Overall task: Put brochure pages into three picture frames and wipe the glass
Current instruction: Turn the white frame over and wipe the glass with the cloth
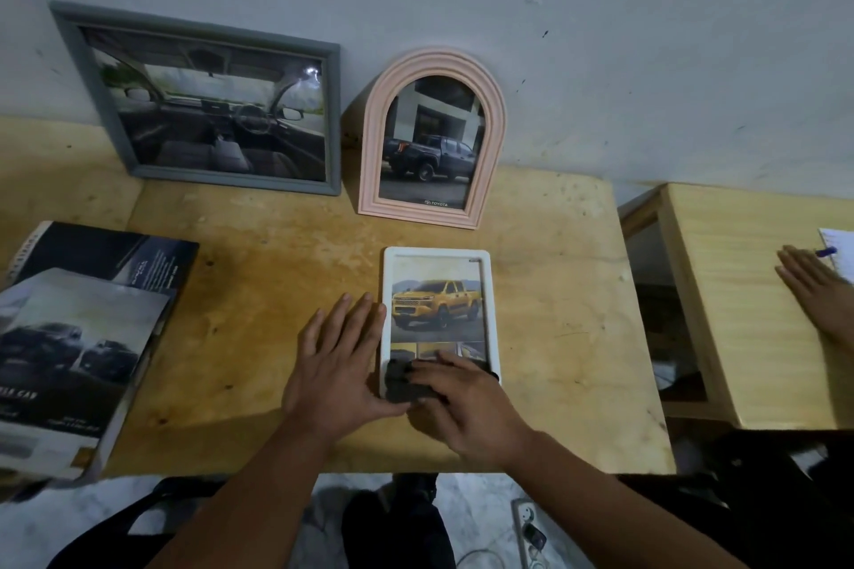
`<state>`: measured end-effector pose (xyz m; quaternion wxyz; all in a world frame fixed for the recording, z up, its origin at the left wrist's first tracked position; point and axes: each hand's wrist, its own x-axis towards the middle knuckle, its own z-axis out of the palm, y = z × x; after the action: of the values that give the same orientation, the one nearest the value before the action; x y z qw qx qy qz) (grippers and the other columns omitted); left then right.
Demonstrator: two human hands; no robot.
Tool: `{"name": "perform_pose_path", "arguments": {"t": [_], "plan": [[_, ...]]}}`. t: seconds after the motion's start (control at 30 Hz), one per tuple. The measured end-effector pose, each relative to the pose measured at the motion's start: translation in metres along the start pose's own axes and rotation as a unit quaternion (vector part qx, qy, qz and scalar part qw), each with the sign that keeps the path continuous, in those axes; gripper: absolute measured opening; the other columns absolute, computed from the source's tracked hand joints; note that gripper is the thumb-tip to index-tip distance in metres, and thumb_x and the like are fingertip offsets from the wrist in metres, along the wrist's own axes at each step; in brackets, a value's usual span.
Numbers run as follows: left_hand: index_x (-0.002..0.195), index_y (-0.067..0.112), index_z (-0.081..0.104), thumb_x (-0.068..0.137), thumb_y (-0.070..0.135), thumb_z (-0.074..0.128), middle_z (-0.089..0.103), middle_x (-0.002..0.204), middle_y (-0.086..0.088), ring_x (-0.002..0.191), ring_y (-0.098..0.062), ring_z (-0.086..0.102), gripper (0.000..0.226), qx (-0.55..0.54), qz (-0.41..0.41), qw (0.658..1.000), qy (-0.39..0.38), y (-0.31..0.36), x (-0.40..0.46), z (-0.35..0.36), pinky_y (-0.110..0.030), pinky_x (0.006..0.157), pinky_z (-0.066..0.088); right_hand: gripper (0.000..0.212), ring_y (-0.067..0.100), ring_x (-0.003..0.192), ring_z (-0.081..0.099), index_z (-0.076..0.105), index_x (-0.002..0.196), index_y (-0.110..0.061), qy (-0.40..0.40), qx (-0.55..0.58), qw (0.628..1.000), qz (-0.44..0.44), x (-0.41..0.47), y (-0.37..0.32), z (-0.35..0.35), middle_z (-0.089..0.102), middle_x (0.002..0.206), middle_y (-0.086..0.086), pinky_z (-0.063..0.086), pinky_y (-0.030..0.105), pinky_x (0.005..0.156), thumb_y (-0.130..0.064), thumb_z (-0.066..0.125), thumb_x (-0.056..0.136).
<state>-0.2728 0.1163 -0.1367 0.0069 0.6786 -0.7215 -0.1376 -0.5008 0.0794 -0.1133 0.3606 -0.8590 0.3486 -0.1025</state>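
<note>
A white frame [439,252] lies flat on the table, glass up, with a page of a yellow pickup inside. Its left edge is just beside the straight fingers of the left hand [335,365], which lies flat. A dark cloth [406,383] sits on the near end of the glass, under the fingers of the right hand [462,402]. Well beyond the fingertips, a pink arched frame [432,60] stands against the wall and shows a dark pickup. To its left, a grey frame [203,30] leans there too, with a car interior page. Left of the left hand's fingers, well apart, lie the brochures [83,337]
</note>
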Motion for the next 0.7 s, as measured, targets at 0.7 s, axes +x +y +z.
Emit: {"name": "perform_pose_path", "arguments": {"t": [0.7], "plan": [[0.166,0.021,0.015,0.067,0.107,0.026,0.007,0.175,0.0,0.162,-0.025,0.002,0.131,0.0,-0.007,1.0,-0.011,-0.001,0.003,0.0,-0.057,0.126,0.013,0.039,0.019,0.136,0.056,0.062,0.14,-0.018,0.119,0.01,0.99,0.069,-0.003,0.019,0.003,0.059,0.145,-0.001,0.037,0.037,0.12,-0.025,0.051,0.102]]}}
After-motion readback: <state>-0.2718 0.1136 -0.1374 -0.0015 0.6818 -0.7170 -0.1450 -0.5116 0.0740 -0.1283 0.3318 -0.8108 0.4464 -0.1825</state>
